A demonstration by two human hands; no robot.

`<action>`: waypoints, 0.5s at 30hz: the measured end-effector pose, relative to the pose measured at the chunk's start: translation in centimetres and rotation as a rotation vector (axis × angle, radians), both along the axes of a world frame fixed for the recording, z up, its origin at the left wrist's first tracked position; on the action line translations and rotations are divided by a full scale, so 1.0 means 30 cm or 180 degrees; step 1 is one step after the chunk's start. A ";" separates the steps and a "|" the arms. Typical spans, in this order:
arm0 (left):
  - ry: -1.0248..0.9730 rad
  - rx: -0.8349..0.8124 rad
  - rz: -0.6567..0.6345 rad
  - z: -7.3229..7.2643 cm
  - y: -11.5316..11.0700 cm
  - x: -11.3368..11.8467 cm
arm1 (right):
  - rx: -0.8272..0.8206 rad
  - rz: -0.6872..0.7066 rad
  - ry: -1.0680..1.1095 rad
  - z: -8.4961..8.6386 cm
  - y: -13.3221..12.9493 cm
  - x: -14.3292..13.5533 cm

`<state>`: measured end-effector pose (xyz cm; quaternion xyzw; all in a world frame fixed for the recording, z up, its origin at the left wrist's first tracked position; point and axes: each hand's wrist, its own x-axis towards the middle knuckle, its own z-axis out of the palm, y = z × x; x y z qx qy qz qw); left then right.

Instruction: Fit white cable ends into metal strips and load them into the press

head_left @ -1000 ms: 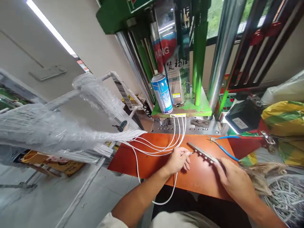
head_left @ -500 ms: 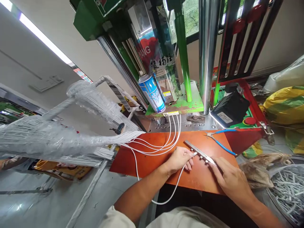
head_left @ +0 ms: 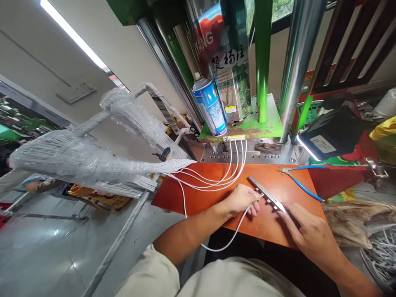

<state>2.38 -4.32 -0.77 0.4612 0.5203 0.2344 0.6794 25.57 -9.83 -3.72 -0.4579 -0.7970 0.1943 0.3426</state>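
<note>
My left hand (head_left: 243, 199) pinches the end of a white cable (head_left: 227, 246) close to the slotted edge of a metal bar. The cable loops down below the board's front edge. My right hand (head_left: 305, 222) grips the near end of that narrow metal bar (head_left: 266, 193), which has several small blocks along its side. Both hands are over an orange-brown board (head_left: 198, 202). Whether the cable tip is seated in the bar is too small to tell. More white cables (head_left: 216, 181) arc across the board to the machine's lower die.
Blue-handled pliers (head_left: 305, 181) lie at the board's right. A spray can (head_left: 210, 108) stands on the green machine plate (head_left: 269, 130). Plastic-wrapped cable bundles (head_left: 93, 159) hang on a rack at left. A black box-like device (head_left: 331, 132) and a container of white scraps (head_left: 382, 251) are at right.
The camera view has shifted, so the scene sits differently in the frame. My hands keep their hold on the cable and the bar, with little visible movement between them.
</note>
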 end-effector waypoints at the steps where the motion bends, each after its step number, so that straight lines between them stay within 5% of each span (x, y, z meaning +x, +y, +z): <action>1: 0.0016 -0.0056 0.0046 0.002 -0.003 0.004 | -0.0012 0.0096 0.0034 0.002 0.001 0.003; 11: 0.0213 -0.0166 0.0652 0.014 -0.039 0.053 | -0.0122 0.0539 0.0049 -0.011 0.022 0.038; 15: 0.0164 -0.0063 0.0292 0.017 -0.019 0.040 | 0.0092 0.0182 0.0057 0.036 0.032 0.008</action>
